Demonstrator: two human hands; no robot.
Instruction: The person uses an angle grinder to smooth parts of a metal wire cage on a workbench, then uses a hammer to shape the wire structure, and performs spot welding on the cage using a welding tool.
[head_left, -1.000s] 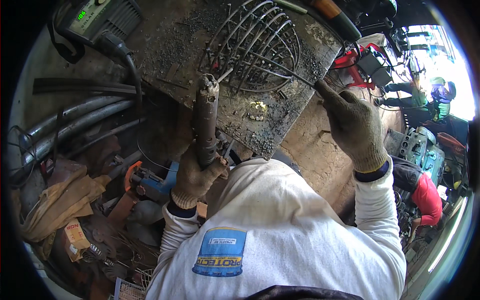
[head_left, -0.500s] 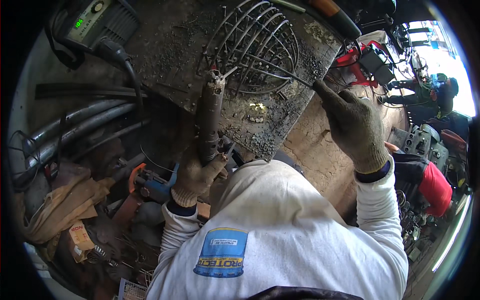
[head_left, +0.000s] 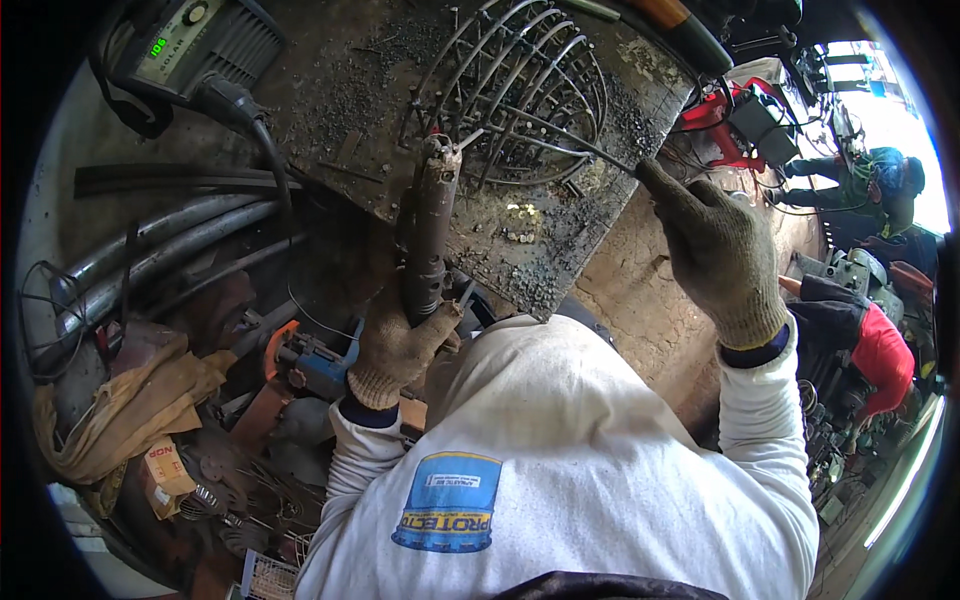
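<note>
My gloved left hand (head_left: pixel 398 335) is wrapped round the lower end of a brown welding electrode holder (head_left: pixel 432 225). The holder stands nearly upright in the picture, its worn tip and a short pale stub beside a rounded wire cage (head_left: pixel 530 70). The cage lies on a dark metal worktable (head_left: pixel 350 60). My gloved right hand (head_left: pixel 722 240) is closed on a thin dark rod (head_left: pixel 600 152), its forefinger stretched along it. That rod slants left into the cage, where its far end is hard to make out among the wires.
A welding machine (head_left: pixel 190 40) with a green display and thick cable stands upper left. Metal pipes (head_left: pixel 170 240), a cloth (head_left: pixel 130 400) and a blue tool (head_left: pixel 325 365) crowd the left. Grit covers the table. People (head_left: pixel 880 350) and a red stand (head_left: pixel 715 125) are at right.
The whole scene sits slightly farther right in the picture. Both hands keep their holds, and the holder and rod stay in nearly the same places by the cage.
</note>
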